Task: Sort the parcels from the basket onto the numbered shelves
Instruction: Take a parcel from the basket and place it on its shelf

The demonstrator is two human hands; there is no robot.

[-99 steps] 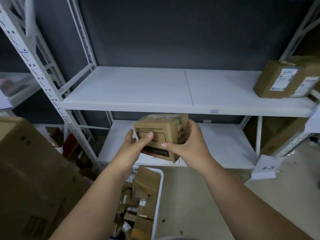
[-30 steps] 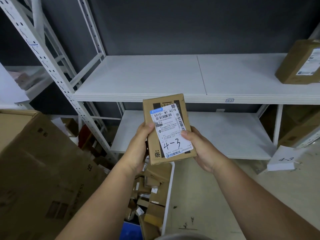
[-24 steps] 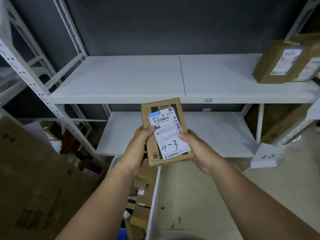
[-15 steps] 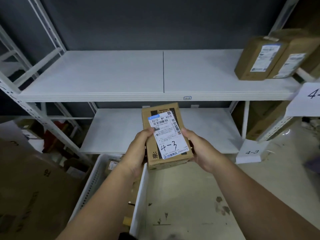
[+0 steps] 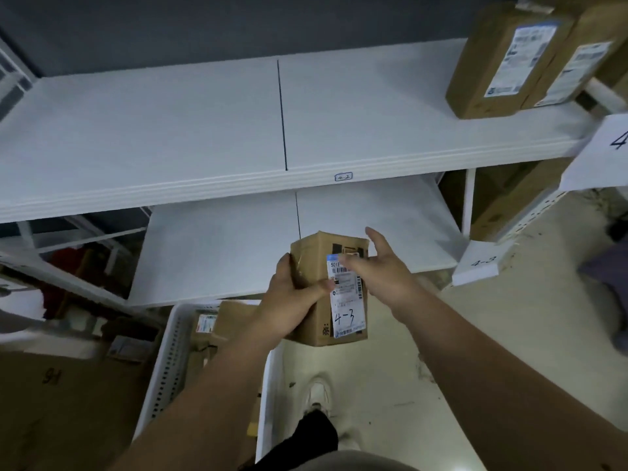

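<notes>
A small brown parcel (image 5: 316,266) with a white label marked "4-3" is held at the front edge of the lower shelf (image 5: 224,253). My left hand (image 5: 289,300) grips its left side, thumb across the label. My right hand (image 5: 380,270) hovers over the parcel's right side with fingers spread and relaxed, holding nothing. The white basket (image 5: 166,355) sits on the floor below left, with several brown parcels inside. The upper shelf (image 5: 170,130) carries a small tag "4-2" on its front edge.
Two larger brown boxes (image 5: 503,62) stand at the right end of the upper shelf. A white "4-3" sign (image 5: 479,263) lies on the floor by the right post. A big cardboard box (image 5: 61,402) fills the lower left. My shoe (image 5: 317,396) is on the floor below.
My view moved closer and to the right. My right hand let go of the parcel and opened above it; my left hand keeps hold and the parcel moved toward the lower shelf.
</notes>
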